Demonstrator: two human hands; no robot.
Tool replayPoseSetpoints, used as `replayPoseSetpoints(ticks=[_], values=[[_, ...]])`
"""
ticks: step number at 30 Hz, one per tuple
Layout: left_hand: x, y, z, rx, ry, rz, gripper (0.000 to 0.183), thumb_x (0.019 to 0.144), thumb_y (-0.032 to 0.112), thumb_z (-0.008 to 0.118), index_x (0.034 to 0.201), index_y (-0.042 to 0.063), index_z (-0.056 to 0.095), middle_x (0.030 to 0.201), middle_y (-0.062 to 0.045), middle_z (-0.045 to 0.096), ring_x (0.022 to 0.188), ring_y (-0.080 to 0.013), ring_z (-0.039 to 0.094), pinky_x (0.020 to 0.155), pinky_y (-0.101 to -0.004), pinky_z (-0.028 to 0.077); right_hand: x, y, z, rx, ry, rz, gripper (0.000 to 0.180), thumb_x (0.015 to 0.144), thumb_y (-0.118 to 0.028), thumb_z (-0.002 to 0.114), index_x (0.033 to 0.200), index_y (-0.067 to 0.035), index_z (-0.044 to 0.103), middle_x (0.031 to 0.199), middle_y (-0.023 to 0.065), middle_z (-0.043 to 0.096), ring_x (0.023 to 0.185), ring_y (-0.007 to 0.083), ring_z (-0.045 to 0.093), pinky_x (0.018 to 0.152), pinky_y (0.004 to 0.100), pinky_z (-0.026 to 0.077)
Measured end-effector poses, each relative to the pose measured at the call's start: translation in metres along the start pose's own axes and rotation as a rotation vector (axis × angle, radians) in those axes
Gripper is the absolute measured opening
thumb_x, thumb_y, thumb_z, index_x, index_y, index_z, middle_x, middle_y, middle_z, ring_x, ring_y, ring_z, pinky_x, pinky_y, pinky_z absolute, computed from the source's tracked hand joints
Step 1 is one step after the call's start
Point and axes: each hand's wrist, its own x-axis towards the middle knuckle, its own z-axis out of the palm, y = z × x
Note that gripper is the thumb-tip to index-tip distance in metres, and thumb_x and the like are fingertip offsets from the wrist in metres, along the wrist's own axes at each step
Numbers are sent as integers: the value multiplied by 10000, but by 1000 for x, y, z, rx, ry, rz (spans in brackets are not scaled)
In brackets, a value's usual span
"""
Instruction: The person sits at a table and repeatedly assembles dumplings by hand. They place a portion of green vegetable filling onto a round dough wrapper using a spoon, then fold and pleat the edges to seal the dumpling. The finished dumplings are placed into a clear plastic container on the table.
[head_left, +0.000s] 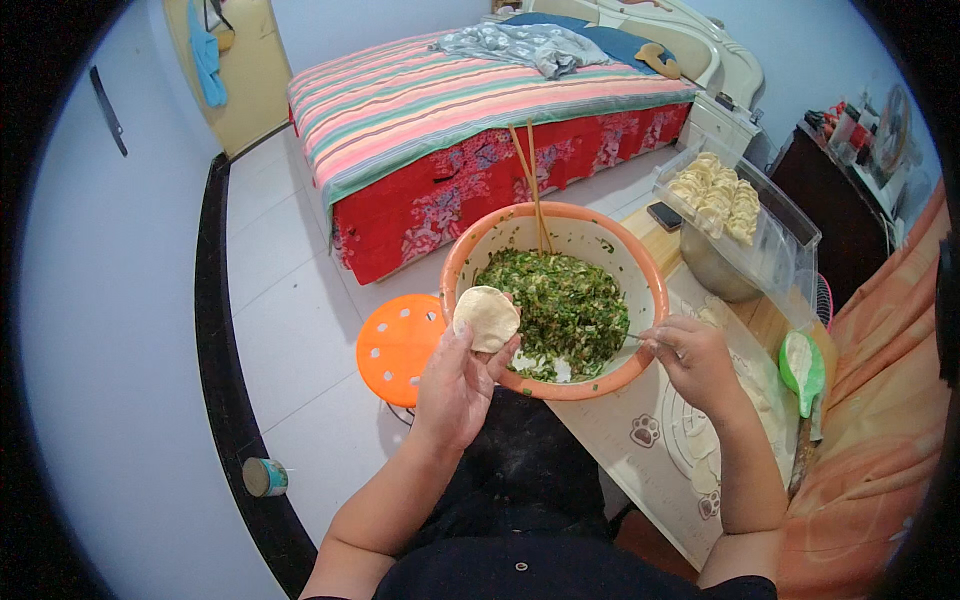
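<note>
A round dough wrapper (487, 319) lies flat in my left hand (459, 382), held up over the near left rim of a large orange-rimmed basin (657, 289). Chopped green filling (562, 307) fills much of the basin, with bits stuck to its pale inner wall. Two wooden chopsticks (533, 172) stand in the filling and lean on the far side. My right hand (694, 360) is at the basin's right rim, gripping the thin handle of a metal utensil (634, 337). The utensil's far end is hidden in the filling.
Right of the basin, a table with a printed baking mat (622, 435) bears dough wrappers (703, 450) and a green scoop of flour (801, 367). A clear plastic tray of dumplings (716, 196) rests on a metal bowl (712, 266) beside a phone (664, 216). An orange stool (397, 349) stands left.
</note>
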Motion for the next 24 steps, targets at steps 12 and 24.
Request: replayPoseSetpoints(ticks=[12,24], values=[[3,-3,-1,27,41,-17,431,1017,233,283,1389,18,313,1360,-161,453,1246,-263,466,1032,-372,422,20,12,21,605,-243,525,272,897,-236,591,935,22,670,783,99,668,708,158,628,654,293,493],[-2,6,-14,-91,86,12,425,1023,225,274,1389,11,310,1357,-180,452,1247,-282,467,1041,-379,422,32,15,26,1087,-56,802,271,924,-208,550,978,38,648,825,95,649,725,151,643,719,246,549]])
